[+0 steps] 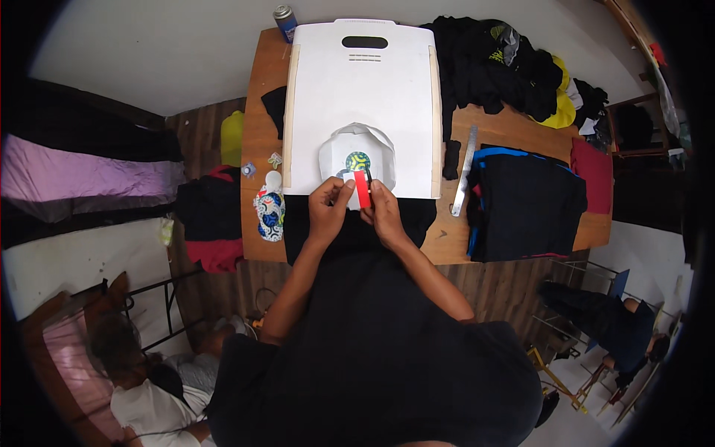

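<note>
In front of me, near the front edge of a white board [362,97], lies a round white paper-like piece [328,153] with a raised, crinkled rim. A round green, yellow and blue patterned patch [358,161] shows inside it. Just over its near side, my left hand [328,207] pinches the white side of a small red-and-white strip [362,189]. Beside the strip's red side, my right hand [384,212] is closed on a thin black object [368,173]; its kind is too small to tell. Black fabric [410,216] lies below my hands.
Left on the wooden table [263,67] are patterned cut-outs [269,214] and a spray can [284,22]. To the right lie a metal ruler [465,171], folded black garments [525,205], red fabric [592,177] and a clothes heap [491,67]. Two other people are nearby.
</note>
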Tool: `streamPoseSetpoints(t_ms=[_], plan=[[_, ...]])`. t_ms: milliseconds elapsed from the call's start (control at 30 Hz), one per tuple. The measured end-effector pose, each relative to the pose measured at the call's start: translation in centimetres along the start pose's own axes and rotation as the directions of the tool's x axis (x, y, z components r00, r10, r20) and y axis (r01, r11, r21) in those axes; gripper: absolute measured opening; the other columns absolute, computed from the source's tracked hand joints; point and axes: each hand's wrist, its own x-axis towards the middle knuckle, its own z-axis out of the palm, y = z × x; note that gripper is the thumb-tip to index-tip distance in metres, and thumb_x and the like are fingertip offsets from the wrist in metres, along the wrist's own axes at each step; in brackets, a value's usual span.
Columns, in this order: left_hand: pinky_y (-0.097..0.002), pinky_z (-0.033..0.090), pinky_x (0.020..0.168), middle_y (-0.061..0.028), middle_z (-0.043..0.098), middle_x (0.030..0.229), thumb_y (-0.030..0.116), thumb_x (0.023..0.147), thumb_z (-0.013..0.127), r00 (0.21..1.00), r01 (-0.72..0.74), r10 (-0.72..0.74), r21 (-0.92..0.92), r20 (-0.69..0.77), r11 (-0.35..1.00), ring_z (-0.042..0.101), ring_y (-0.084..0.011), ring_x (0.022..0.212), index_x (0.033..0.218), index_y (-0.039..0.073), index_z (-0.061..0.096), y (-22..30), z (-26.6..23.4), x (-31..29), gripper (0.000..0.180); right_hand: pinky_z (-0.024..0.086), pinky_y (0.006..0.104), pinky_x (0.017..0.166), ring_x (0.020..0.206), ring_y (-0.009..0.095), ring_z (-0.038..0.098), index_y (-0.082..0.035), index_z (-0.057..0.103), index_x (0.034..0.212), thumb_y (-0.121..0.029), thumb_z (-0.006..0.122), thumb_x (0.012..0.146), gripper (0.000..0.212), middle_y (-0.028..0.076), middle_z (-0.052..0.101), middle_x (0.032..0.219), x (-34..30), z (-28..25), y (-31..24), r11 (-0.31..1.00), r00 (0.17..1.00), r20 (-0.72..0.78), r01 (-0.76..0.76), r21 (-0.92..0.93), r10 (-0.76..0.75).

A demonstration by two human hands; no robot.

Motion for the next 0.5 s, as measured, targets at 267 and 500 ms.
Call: streamPoseSetpoints(t_ms=[267,500], plan=[[-0.0185,0.031,0.055,0.0069,0.049,0.065,0.019,0.096,0.061,0.994,0.041,-0.046,-0.054,-0.095,0.998,0.041,-0.0006,0.06,0.076,0.006,0.058,0.5,-1.6,1.0,0.023,0.029,0.0223,0.045,0.048,0.007,0.026,-0.005,0.049,0.103,-0.036,0.031,0.106,0.036,-0.003,0.029,0.057,0.1,-1.9,-0.9,0.993,0.993,-0.052,-0.105,-0.06,0.102],[-0.0191,0.035,0.058,0.0038,0.055,0.067,0.022,0.095,0.062,0.993,0.025,-0.035,-0.09,-0.11,0.996,0.045,-0.0032,0.061,0.082,0.005,0.062,1.8,-1.1,0.2,0.022,0.031,0.0234,0.045,0.047,0.008,0.027,-0.003,0.048,0.113,-0.039,0.03,0.105,0.041,-0.002,0.029,0.057,-1.3,-2.6,-1.9,0.997,0.996,-0.078,-0.043,-0.071,0.037]])
